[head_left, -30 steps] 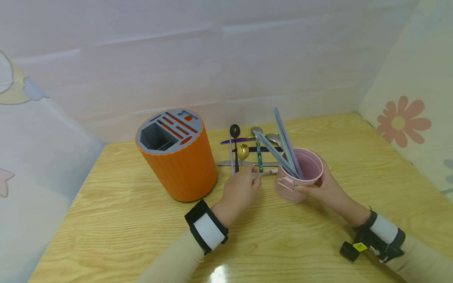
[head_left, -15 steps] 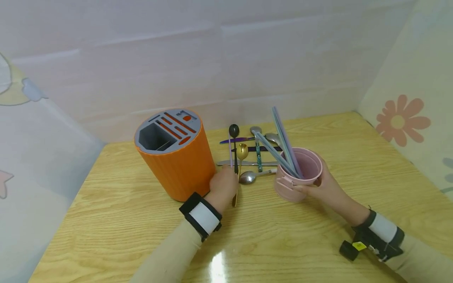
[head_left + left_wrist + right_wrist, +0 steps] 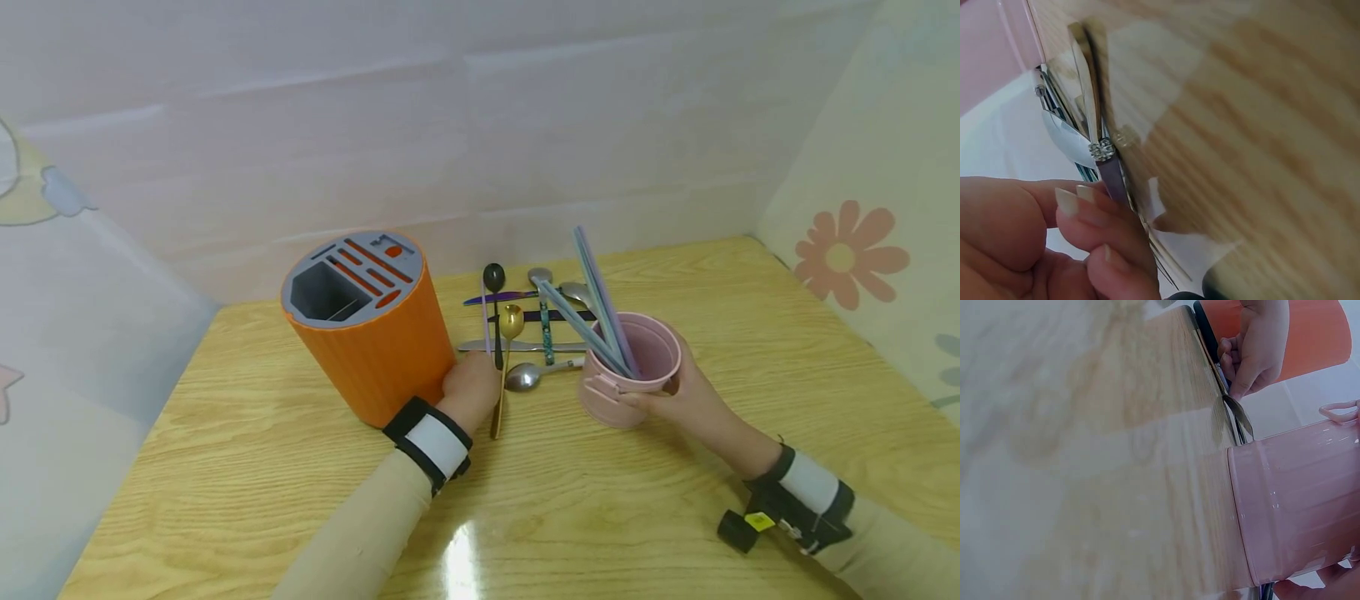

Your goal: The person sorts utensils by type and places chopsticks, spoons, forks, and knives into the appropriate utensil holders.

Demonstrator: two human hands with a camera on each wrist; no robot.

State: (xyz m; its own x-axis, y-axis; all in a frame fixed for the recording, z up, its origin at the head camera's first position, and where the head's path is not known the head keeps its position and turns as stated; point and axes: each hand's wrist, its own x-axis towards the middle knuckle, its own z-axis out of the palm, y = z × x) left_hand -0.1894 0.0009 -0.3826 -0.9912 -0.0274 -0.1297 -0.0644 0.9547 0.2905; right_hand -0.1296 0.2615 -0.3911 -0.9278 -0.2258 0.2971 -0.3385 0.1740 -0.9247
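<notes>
My left hand [image 3: 472,387] is low beside the orange utensil holder [image 3: 390,350]. Its thumb and fingers pinch a slim purple utensil with a beaded collar [image 3: 1102,150]; the hand hides most of it, so its kind is unclear. Close by lie a black spoon [image 3: 493,277], a gold spoon [image 3: 512,321] and a silver spoon [image 3: 522,377]. On the right, my right hand [image 3: 678,392] grips a pink bucket [image 3: 603,406] from its right side. Several pastel sticks [image 3: 600,300] lean inside it. In the right wrist view the bucket's base touches the table.
Behind and between holder and bucket lie more utensils: a silver knife [image 3: 517,346], a purple knife [image 3: 498,297] and a spoon with a teal patterned handle [image 3: 547,333]. The grey holder top [image 3: 352,279] has slots and one wide compartment. A pale wall stands behind the table [image 3: 247,467].
My left hand has moved left from the silver spoon, uncovering its bowl, to the black and gold spoons' handles beside the holder. My right hand and the bucket stay put.
</notes>
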